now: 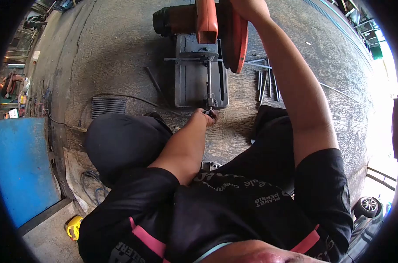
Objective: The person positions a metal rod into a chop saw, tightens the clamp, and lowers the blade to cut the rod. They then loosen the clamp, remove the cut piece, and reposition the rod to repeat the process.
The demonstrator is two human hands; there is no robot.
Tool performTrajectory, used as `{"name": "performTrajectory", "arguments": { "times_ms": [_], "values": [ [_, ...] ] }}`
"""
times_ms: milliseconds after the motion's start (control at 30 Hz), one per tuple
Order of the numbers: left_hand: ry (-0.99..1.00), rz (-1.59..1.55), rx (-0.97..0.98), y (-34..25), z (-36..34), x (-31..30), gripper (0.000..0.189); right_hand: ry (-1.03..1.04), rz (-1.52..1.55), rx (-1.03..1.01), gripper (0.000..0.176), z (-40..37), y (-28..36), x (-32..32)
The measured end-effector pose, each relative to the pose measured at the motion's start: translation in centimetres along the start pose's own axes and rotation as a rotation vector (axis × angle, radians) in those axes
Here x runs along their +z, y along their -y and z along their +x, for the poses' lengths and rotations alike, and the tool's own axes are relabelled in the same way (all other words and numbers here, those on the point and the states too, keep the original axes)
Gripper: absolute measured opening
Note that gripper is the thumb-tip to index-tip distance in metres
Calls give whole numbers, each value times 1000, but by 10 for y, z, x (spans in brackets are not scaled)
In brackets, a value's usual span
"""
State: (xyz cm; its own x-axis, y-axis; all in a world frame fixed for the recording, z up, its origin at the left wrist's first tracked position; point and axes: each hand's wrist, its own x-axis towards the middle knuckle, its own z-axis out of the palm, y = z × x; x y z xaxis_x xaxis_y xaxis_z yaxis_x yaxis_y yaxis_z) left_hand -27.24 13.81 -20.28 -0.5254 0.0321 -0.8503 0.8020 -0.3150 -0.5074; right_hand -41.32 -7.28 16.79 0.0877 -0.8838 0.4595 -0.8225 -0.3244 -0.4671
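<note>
An orange and black cut-off saw stands on the floor in front of me, its head raised over the dark metal base. My left hand is closed around the crank handle at the near end of the saw's vise screw. At the top edge of the view, my right hand is against the upper part of the orange blade guard. The fingers of that hand are cut off or hidden, so their grip does not show. A thin bar lies crosswise at the vise.
Several cut metal pieces lie right of the saw, and a neat row of short bars lies left. A dark cable crosses the floor near my knee. Far left are a blue panel and a yellow tape measure.
</note>
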Motion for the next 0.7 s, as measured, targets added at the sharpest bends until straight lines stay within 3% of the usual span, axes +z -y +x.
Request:
{"name": "performTrajectory", "arguments": {
  "times_ms": [133,233,300,333,400,467,567,633,700],
  "values": [
    [17,36,156,6,12,-2,37,13,-93,-48,28,1,0,-1],
    [-110,32,213,8,19,5,26,2,-59,-28,27,0,-1,-1],
    [-165,89,463,18,21,9,25,-3,-34,-17,27,-1,-2,0],
    [-167,87,463,22,24,11,25,1,-35,-30,29,-1,-3,1],
    [-391,-63,785,30,33,19,29,3,-38,-41,31,-3,1,-2],
    [-630,53,921,34,44,21,34,-15,90,141,35,-8,10,-8],
    [-575,531,1129,57,15,12,41,-29,97,118,37,-10,4,-4],
    [-632,663,1155,7,77,-3,41,-27,110,105,37,-12,7,-7],
    [-697,795,1179,-22,95,2,42,-24,130,96,36,-12,7,-7]
  ]
}}
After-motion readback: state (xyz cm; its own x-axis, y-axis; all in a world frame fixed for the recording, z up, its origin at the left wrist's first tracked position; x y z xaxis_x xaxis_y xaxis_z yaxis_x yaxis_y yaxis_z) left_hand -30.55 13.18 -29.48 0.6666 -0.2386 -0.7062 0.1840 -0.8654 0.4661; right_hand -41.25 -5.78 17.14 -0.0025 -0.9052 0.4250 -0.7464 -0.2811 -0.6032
